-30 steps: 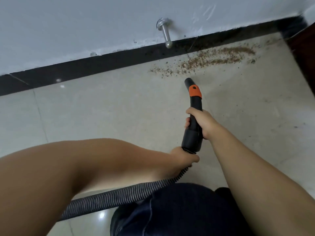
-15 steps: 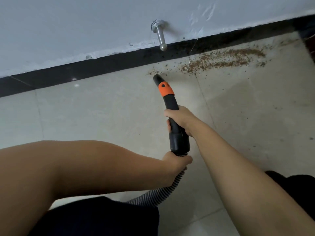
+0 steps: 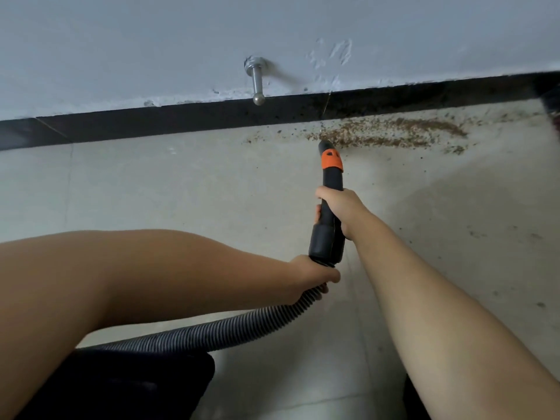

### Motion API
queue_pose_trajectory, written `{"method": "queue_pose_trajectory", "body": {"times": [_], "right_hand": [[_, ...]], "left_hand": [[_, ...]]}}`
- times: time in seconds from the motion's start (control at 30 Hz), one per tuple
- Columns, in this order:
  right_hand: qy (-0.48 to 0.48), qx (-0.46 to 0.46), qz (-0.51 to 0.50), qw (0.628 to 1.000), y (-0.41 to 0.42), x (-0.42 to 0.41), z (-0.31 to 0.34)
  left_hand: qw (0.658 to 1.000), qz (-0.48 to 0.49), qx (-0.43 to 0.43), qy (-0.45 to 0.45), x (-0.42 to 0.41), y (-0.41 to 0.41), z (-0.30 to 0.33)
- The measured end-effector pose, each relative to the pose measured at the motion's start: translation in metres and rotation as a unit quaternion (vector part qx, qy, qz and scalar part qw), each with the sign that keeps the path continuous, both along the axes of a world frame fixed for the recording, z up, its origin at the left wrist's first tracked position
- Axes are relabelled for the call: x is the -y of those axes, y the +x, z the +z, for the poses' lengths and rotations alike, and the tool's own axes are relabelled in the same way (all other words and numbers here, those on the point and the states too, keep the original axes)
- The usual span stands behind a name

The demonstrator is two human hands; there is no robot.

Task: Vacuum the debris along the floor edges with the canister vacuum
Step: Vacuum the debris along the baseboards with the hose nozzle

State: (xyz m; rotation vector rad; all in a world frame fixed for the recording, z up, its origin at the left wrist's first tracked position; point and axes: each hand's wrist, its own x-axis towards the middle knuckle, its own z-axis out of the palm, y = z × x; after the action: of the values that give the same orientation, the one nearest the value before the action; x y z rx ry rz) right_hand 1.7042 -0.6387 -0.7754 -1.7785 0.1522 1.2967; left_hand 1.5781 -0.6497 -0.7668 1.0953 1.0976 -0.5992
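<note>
Holding the nozzle (image 3: 328, 204) in the right hand (image 3: 339, 209), fingers wrapped round the black tube just below the orange collar (image 3: 332, 159), while the left hand (image 3: 313, 272) grips the hose (image 3: 230, 330) right where it joins the cuff. The tip sits at the left end of the debris (image 3: 388, 133), a brown strip on the floor (image 3: 181, 189) along the black baseboard (image 3: 188, 118), running off to the right toward the corner.

Stuff I'd worry about from here, all guesswork:

- Angle's pretty low. If the tip isn't flat to the tile it could just push crumbs sideways instead of sucking them up, and there are already loose specks scattered out to the right.
- The thickest part hugs the baseboard. Sweeping too far from the wall would leave a line of grit in the seam.
- Hose loops back under the left arm toward the body. If it goes taut it could yank the tip off line mid-pass.
- That metal door stop (image 3: 256, 83) sticks out of the wall (image 3: 121, 40) just left of the pile, easy to clip on a backswing.
</note>
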Motion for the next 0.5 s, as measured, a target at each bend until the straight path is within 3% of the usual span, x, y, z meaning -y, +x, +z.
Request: {"method": "queue_pose_trajectory", "body": {"times": [0.2,0.5], "right_hand": [[0.016,-0.029,-0.007,0.999,0.043,0.028,0.0],[0.018,-0.036,0.059,0.997,0.071,0.014,0.004]], "left_hand": [[0.999,0.019,-0.004,0.038,0.032,0.039,0.003],[0.994,0.042,-0.044,0.096,0.027,0.071,0.024]]}}
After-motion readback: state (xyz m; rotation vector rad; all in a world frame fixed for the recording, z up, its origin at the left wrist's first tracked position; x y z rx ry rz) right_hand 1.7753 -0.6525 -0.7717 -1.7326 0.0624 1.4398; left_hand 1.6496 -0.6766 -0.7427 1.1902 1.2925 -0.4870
